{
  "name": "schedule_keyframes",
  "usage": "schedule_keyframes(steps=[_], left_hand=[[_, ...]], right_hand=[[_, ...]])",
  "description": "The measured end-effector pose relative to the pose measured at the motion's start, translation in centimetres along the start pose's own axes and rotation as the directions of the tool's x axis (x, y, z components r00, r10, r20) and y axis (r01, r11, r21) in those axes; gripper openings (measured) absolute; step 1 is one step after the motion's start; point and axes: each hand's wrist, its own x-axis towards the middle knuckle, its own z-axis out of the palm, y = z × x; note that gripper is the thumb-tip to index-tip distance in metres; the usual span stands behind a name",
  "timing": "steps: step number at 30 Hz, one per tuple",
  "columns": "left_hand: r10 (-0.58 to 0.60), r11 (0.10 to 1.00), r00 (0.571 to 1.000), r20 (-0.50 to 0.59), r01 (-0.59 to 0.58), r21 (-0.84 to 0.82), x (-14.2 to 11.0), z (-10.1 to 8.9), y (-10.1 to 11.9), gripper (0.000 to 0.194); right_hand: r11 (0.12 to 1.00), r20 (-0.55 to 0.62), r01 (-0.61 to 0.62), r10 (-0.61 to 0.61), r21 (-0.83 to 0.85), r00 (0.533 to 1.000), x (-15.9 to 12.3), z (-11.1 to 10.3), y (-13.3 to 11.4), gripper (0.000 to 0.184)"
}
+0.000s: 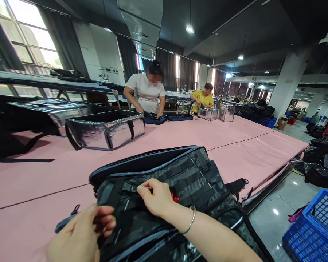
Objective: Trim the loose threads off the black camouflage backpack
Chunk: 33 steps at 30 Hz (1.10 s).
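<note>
A black and dark-grey camouflage-patterned backpack (186,174) lies before me on the pink-covered table (248,145). Its top compartment gapes, edged with blue-grey trim, and rows of webbing cross the front. My right hand (155,200), with a silver bangle at the wrist, is over the front panel, thumb and forefinger pinched together at the webbing. What the pinch holds is too small to tell. A small red piece (175,197) shows behind that hand. My left hand (82,233) is curled closed at the bag's left side; its grip is hidden.
Silver foil-lined boxes (120,131) with black straps stand at the far left. Across the table, a person in white (146,92) handles dark blue pieces; another in yellow (203,98) works farther right. A blue crate (311,229) sits on the floor at right.
</note>
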Motion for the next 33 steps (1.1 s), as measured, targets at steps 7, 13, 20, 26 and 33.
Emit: schedule_keyframes(steps=[7, 13, 20, 26, 33], left_hand=[[-0.030, 1.000, 1.000, -0.005, 0.030, -0.006, 0.28, 0.13, -0.40, 0.028], [-0.033, 0.999, 0.999, 0.002, 0.033, -0.002, 0.35, 0.01, -0.49, 0.026], [-0.025, 1.000, 1.000, -0.012, 0.025, -0.006, 0.30, 0.03, -0.28, 0.025], [-0.024, 0.999, 1.000, -0.017, 0.023, -0.022, 0.47, -0.07, -0.55, 0.025], [-0.032, 0.999, 0.999, -0.007, 0.032, -0.016, 0.65, -0.15, -0.74, 0.024]], right_hand=[[1.000, 0.009, 0.003, -0.003, 0.016, 1.000, 0.17, 0.21, 0.36, 0.015], [1.000, 0.007, 0.003, -0.003, 0.007, 1.000, 0.08, 0.28, 0.40, 0.015], [1.000, 0.007, 0.006, -0.006, -0.026, 1.000, 0.02, 0.31, 0.26, 0.016], [0.999, 0.007, 0.012, -0.012, -0.035, 1.000, 0.13, 0.50, 0.47, 0.016], [0.999, 0.002, 0.013, -0.013, -0.037, 1.000, -0.02, 0.29, 0.12, 0.016]])
